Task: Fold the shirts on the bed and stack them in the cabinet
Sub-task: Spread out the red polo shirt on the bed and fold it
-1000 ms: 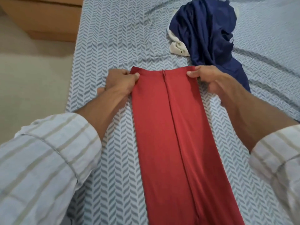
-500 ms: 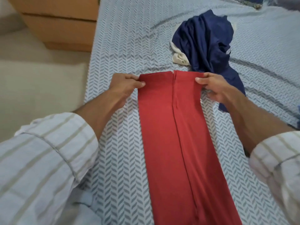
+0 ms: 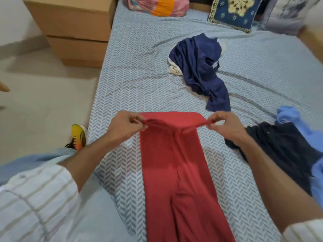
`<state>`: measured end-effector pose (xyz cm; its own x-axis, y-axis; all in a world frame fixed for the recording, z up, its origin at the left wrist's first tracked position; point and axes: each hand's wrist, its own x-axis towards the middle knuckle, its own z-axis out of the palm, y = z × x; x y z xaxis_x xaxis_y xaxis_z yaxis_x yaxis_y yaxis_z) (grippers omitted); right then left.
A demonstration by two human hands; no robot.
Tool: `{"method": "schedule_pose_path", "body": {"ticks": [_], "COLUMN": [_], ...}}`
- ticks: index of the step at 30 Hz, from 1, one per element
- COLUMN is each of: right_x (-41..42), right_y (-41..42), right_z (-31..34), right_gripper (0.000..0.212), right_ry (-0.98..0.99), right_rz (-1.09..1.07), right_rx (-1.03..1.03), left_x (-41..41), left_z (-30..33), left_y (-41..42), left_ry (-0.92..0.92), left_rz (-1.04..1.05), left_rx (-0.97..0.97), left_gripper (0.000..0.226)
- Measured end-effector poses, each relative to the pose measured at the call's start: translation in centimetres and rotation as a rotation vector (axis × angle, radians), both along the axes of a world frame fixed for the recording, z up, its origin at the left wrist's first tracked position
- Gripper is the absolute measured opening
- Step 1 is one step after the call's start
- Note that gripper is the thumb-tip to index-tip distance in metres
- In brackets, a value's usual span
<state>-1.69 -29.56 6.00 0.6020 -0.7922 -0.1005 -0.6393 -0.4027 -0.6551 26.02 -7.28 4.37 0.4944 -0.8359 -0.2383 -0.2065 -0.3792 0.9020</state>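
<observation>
A red shirt [image 3: 174, 163], folded into a long narrow strip, lies lengthwise on the bed [image 3: 139, 75]. My left hand [image 3: 127, 124] pinches its far left corner and my right hand [image 3: 225, 126] pinches its far right corner. The far end is lifted off the sheet and curls back toward me. A crumpled navy shirt [image 3: 199, 67] lies further up the bed over a white garment [image 3: 173, 69]. At the right edge a dark navy shirt [image 3: 279, 142] and a light blue shirt [image 3: 290, 116] lie in a heap.
A wooden drawer unit [image 3: 73, 30] stands on the floor left of the bed. Pillows [image 3: 234, 13] and a pink-orange bundle [image 3: 157, 6] line the head of the bed. A yellow shoe [image 3: 78, 135] rests on the floor beside the bed edge.
Both hands have raised the red shirt's far end off the sheet and drawn it toward me. The view has tilted up, showing the pillows and the heap at the right.
</observation>
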Motion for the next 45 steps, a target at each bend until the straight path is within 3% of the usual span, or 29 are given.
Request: {"method": "schedule_pose_path", "body": {"ticks": [4,9,12,14,17,21,25,28,30,32,36,39,42,45], "right_x": [-4.2,-6.9,-6.3,-5.3,-3.7,-2.4,-2.3,-2.5,-2.5,-2.3,-2.3,-2.6,-3.3,-4.3], "right_y": [4.5,7.2,7.6,7.1,6.0,5.5,6.2,7.2,8.1,9.1,10.1,10.1,9.9,9.5], "right_z": [-3.5,-7.2,-6.3,-5.7,-5.6,-5.1,-3.8,-3.9,-4.5,-4.9,-5.6,-6.0,-6.0,-5.7], "right_gripper": [0.027,0.025,0.01,0.023,0.039,0.032,0.017,0.034,0.049,0.052,0.025,0.019,0.019,0.022], "right_ry": [0.063,0.122,-0.118,-0.204,-0.142,-0.084,-0.4,-0.612,-0.66,-0.657,-0.644,-0.58,-0.411,-0.134], "right_rz": [0.02,-0.092,-0.201,-0.336,-0.443,-0.501,-0.538,-0.599,-0.631,-0.655,-0.658,-0.665,-0.631,-0.543], "right_rx": [0.004,0.194,0.468,0.601,0.742,0.867,1.139,1.318,1.411,1.429,1.381,1.355,1.229,1.022], "left_x": [-3.8,-6.6,-7.3,-7.8,-8.7,-9.8,-9.9,-10.3,-10.9,-11.8,-13.1,-13.8,-14.0,-13.5], "left_z": [-2.5,-5.1,-4.8,-4.8,-4.8,-4.3,-4.2,-3.7,-3.6,-3.6,-3.8,-4.0,-4.3,-4.1], "left_y": [4.3,6.1,5.1,4.6,4.2,3.8,3.3,3.2,3.4,3.6,3.8,3.7,4.2,5.3], "left_ry": [0.094,0.305,0.557,0.658,0.767,0.867,1.02,1.202,1.292,1.354,1.407,1.404,1.278,1.01], "left_rz": [-0.045,0.054,0.276,0.393,0.461,0.456,0.538,0.578,0.608,0.634,0.638,0.624,0.588,0.491], "left_rx": [0.115,0.215,0.174,0.181,0.204,0.228,0.086,0.005,-0.027,-0.032,-0.032,-0.013,0.102,0.315], "left_gripper": [0.013,0.021,0.014,0.02,0.027,0.036,0.018,0.026,0.042,0.046,0.033,0.032,0.033,0.026]}}
